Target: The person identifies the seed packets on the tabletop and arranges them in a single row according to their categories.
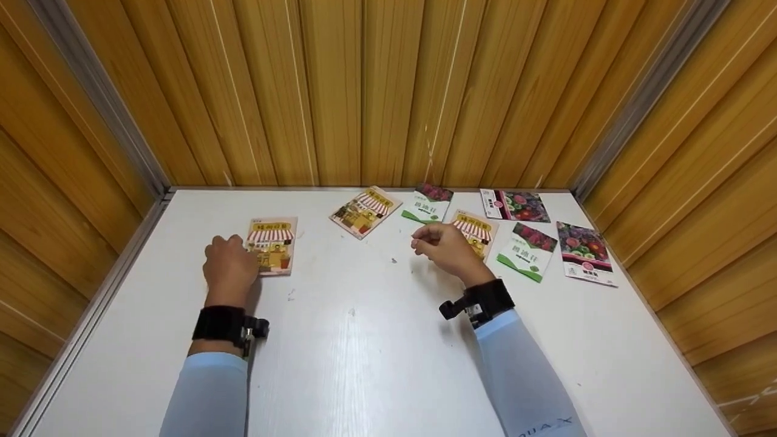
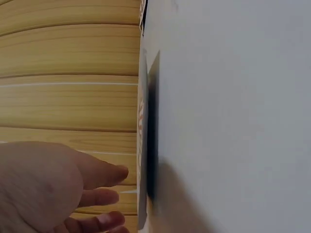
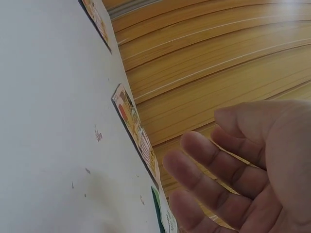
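Left hand (image 1: 230, 267): fingers loosely bent, just beside striped-awning packet (image 1: 274, 246) on left part of desk (image 1: 352, 370); whether touching, cannot tell. Right hand (image 1: 452, 250): relaxed, fingers slightly spread and curved, raised above desk, partly covering second awning packet (image 1: 478, 227) in head view. Third awning packet (image 1: 366, 211) farther back, between hands.

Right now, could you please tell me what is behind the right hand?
In the head view, a striped-awning packet lies partly behind the right hand: its upper part shows; its lower left is covered and unseen.
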{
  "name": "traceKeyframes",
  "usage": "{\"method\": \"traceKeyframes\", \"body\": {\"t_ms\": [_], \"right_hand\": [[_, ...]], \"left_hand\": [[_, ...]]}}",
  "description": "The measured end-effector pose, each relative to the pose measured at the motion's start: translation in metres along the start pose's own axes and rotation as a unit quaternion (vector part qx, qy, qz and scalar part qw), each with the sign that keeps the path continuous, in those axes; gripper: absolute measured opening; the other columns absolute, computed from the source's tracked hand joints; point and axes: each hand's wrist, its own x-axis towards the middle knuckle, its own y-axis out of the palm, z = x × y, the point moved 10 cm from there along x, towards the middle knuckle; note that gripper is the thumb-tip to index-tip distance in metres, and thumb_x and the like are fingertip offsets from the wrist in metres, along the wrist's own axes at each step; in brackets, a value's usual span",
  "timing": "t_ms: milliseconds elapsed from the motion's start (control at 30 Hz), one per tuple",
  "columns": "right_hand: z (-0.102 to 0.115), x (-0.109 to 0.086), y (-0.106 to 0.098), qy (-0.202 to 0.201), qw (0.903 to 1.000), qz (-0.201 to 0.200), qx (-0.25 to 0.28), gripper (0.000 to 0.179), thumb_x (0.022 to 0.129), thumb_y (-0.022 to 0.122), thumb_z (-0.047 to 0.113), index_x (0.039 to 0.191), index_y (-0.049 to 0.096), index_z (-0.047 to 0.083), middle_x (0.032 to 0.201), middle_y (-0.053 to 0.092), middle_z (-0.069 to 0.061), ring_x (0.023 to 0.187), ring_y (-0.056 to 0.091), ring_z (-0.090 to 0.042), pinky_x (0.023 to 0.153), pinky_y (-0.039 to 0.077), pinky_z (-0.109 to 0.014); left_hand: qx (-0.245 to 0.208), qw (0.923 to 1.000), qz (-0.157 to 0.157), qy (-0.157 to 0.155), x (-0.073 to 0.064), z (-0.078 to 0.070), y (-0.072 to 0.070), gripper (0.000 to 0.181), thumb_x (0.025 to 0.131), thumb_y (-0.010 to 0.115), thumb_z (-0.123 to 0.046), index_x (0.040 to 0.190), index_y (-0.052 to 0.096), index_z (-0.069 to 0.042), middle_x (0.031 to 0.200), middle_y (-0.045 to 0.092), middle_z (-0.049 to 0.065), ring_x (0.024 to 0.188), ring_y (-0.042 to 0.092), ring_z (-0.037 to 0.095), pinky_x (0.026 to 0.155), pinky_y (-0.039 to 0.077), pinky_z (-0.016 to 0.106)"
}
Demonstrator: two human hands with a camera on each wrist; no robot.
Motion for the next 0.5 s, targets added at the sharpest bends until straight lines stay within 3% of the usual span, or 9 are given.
{"method": "traceKeyframes", "body": {"t_ms": [133, 233, 367, 500], "right_hand": [[0.003, 0.001, 0.005, -0.003, 0.9971, -0.008, -0.076, 0.017, 0.088, 0.067, 0.033, 0.099, 0.069, 0.021, 0.094, 0.069, 0.006, 0.093, 0.064, -0.015, 0.086, 0.052, -0.034], [0.005, 0.002, 0.016, -0.004, 0.9912, 0.004, -0.133, 0.022, 0.088, 0.065, 0.037, 0.105, 0.069, 0.023, 0.108, 0.068, 0.008, 0.108, 0.061, -0.015, 0.096, 0.048, -0.039], [0.012, 0.007, 0.034, -0.018, 0.9806, 0.03, -0.193, 0.03, 0.088, 0.064, 0.041, 0.113, 0.066, 0.025, 0.129, 0.061, 0.007, 0.124, 0.053, -0.017, 0.104, 0.043, -0.042], [0.024, 0.014, 0.052, -0.046, 0.97, 0.049, -0.234, 0.032, 0.088, 0.064, 0.039, 0.116, 0.066, 0.022, 0.133, 0.059, 0.002, 0.126, 0.052, -0.02, 0.106, 0.042, -0.041]], "left_hand": [[0.024, 0.9979, 0.01, 0.06, -0.007, -0.03, 0.01, 0.035, 0.086, 0.059, -0.015, 0.118, 0.062, 0.0, 0.099, 0.05, 0.017, 0.092, 0.046, 0.033, 0.069, 0.041, 0.047], [0.045, 0.9948, 0.031, 0.086, -0.013, -0.045, 0.02, 0.031, 0.083, 0.066, -0.017, 0.11, 0.066, -0.002, 0.099, 0.054, 0.015, 0.09, 0.048, 0.031, 0.07, 0.042, 0.048], [0.067, 0.9914, 0.047, 0.102, -0.017, -0.052, 0.028, 0.029, 0.082, 0.072, -0.026, 0.1, 0.069, -0.003, 0.099, 0.059, 0.015, 0.091, 0.053, 0.032, 0.072, 0.044, 0.052], [0.083, 0.9889, 0.053, 0.112, -0.019, -0.049, 0.029, 0.026, 0.084, 0.069, -0.028, 0.096, 0.069, -0.005, 0.096, 0.06, 0.016, 0.089, 0.056, 0.034, 0.071, 0.045, 0.056]]}}
